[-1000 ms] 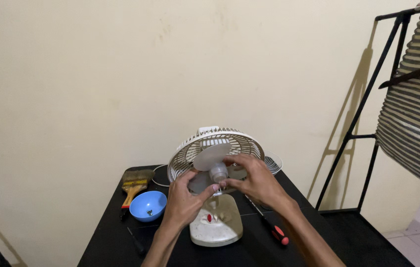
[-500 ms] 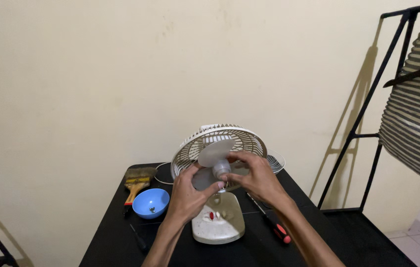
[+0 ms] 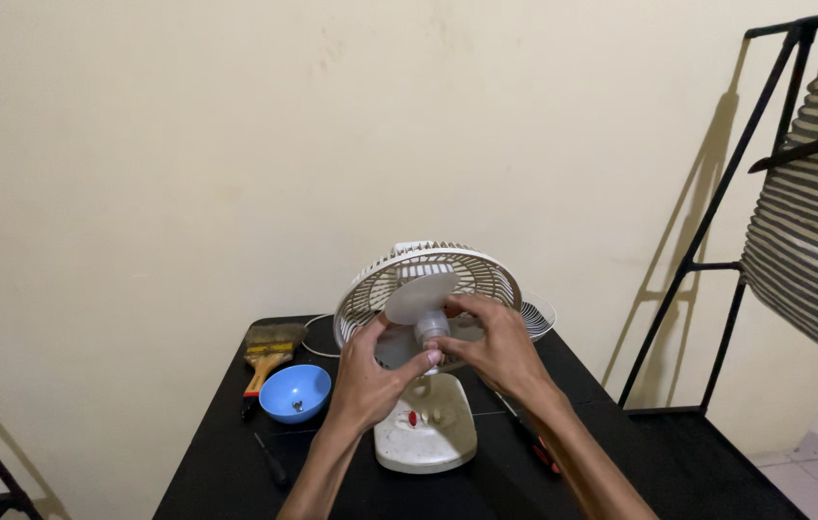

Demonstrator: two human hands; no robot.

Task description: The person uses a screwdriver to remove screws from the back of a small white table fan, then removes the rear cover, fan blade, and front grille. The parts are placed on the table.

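At the middle of the black table (image 3: 486,477), my left hand (image 3: 367,380) and right hand (image 3: 492,351) close their fingers around the translucent blade hub (image 3: 431,330) of a white desk fan (image 3: 425,424), its front grille off. A blue bowl (image 3: 295,393), paintbrush (image 3: 264,354) and screwdriver (image 3: 269,460) lie toward the table's left edge.

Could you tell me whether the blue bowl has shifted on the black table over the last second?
No. The blue bowl sits beside the paintbrush as before; only the camera moved slightly.
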